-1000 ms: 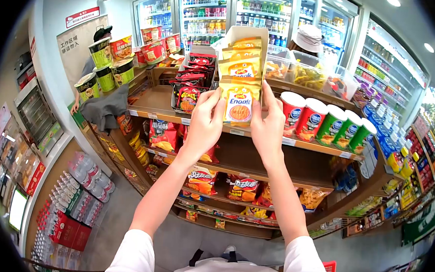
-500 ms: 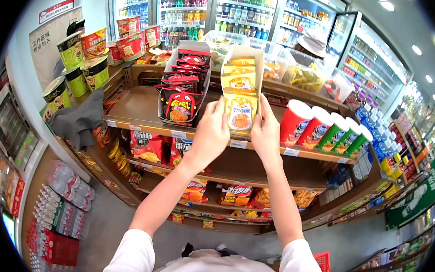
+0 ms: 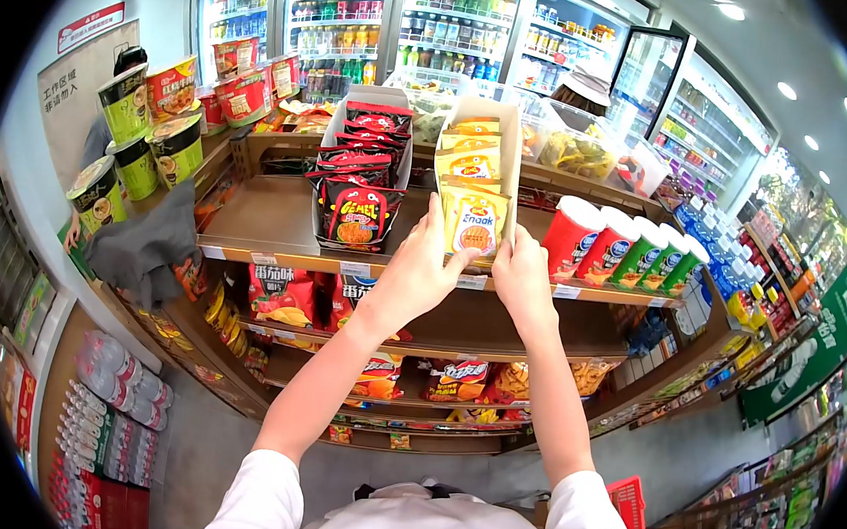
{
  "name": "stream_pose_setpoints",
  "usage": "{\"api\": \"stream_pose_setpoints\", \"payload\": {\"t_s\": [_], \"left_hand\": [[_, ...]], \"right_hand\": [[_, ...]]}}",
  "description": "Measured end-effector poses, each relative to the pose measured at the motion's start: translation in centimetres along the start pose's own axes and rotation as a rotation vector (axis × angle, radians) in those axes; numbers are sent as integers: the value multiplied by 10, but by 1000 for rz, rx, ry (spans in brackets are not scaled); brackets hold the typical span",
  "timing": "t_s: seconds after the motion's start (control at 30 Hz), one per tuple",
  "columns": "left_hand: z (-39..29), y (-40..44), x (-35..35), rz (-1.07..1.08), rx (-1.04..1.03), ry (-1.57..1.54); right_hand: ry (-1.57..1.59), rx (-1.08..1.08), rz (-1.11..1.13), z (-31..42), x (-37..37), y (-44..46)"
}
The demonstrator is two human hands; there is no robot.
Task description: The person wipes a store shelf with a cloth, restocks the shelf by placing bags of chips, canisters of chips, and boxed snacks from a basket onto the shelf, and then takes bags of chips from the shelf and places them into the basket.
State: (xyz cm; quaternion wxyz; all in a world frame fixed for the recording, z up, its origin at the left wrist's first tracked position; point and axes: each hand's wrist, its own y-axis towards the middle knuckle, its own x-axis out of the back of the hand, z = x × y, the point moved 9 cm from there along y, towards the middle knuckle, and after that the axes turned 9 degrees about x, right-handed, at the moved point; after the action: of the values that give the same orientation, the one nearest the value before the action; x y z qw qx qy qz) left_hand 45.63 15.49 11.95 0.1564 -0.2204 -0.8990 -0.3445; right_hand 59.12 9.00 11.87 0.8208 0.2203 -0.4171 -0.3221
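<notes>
Right hand point(image 3: 526, 276) slid lower; it and our left hand point(image 3: 417, 269), half-curled, clasp the snack box point(image 3: 511, 168); likely squaring-up, next needing even release

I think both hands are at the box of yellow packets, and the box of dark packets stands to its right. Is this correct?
Not quite: the head view shows the box of dark packets left of the box of yellow packets. The left hand and right hand are indeed at the latter.

Bright, even light; ceiling lamps point(image 3: 786, 91) glare upper right; fisheye bends shelf point(image 3: 262, 211); black corners.
</notes>
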Motion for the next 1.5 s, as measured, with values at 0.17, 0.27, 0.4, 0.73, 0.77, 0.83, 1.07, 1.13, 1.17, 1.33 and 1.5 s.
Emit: {"api": "stream_pose_setpoints", "payload": {"t_s": [0.17, 0.27, 0.4, 0.73, 0.77, 0.83, 1.07, 1.13, 1.17, 1.33, 1.5], "left_hand": [[-9, -7, 10, 25, 147, -84], [-11, -23, 20, -135, 68, -86], [-31, -61, 33, -355, -187, -18], [90, -153, -59, -88, 430, -744], [92, -160, -69, -74, 432, -743], [91, -173, -88, 2, 469, -717], [50, -232, -186, 446, 601, -661], [30, -258, -225, 550, 606, -653], [21, -275, -245, 596, 648, -652], [-42, -362, -329, 821, 614, -671], [-82, -445, -388, 1006, 563, -542]], "right_hand": [[74, -49, -29, 1, 2, -5], [50, 57, -202, 25, 13, -18], [39, 248, -421, 41, 11, -58], [408, -230, -341, -26, -31, -205], [466, -357, -358, -36, -28, -219], [472, -511, -323, -51, -16, -241], [361, -650, -335, -87, 50, -323], [383, -662, -362, -106, 74, -363], [342, -698, -341, -107, 92, -379], [220, -806, -412, -127, 181, -475], [188, -951, -412, -146, 238, -570]]}}
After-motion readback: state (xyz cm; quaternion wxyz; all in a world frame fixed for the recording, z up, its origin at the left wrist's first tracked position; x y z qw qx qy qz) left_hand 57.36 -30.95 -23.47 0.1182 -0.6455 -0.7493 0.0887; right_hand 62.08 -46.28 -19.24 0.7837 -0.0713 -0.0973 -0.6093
